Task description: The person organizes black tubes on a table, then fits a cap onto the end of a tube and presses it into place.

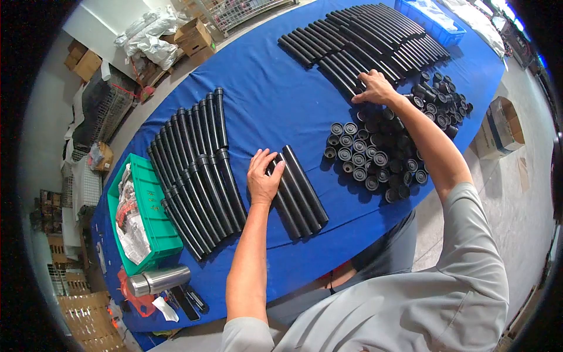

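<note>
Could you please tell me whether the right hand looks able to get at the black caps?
Very likely yes: the right hand is close beside the black caps, at the ends of the far tubes, and no other object appears to lie on the caps.

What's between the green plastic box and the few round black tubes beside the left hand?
In the head view, from the green plastic box: two rows of black round tubes, then a bare strip of blue cloth, then the left hand.
</note>
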A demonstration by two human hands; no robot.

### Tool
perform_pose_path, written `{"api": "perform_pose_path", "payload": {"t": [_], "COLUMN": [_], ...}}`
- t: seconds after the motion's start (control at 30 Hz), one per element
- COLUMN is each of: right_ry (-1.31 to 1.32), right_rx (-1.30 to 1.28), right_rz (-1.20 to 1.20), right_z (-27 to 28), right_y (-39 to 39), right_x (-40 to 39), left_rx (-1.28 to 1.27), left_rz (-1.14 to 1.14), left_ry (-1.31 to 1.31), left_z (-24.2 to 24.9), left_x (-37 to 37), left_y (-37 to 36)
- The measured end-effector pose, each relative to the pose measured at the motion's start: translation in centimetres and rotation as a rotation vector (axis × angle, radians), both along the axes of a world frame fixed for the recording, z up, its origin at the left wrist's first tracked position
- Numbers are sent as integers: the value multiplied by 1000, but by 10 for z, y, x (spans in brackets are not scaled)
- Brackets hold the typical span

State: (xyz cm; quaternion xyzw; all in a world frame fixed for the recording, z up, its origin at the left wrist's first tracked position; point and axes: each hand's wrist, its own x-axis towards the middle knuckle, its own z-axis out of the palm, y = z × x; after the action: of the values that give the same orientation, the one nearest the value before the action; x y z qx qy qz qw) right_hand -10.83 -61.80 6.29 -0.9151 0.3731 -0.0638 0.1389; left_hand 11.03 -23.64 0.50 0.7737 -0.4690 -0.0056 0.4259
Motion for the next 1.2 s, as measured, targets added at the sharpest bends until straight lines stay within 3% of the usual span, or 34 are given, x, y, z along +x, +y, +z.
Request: {"api": "perform_pose_path", "payload": {"t": [1.2], "right_ry": [127], "right_rx": [42], "right_rz": [18], "right_z": [13], "right_y": [34], "right_x": [24], "left_rx": [9], "left_rz": [10], "left_ry": [17], "left_z": [0], "left_x": [-2], "left_y": [0]}}
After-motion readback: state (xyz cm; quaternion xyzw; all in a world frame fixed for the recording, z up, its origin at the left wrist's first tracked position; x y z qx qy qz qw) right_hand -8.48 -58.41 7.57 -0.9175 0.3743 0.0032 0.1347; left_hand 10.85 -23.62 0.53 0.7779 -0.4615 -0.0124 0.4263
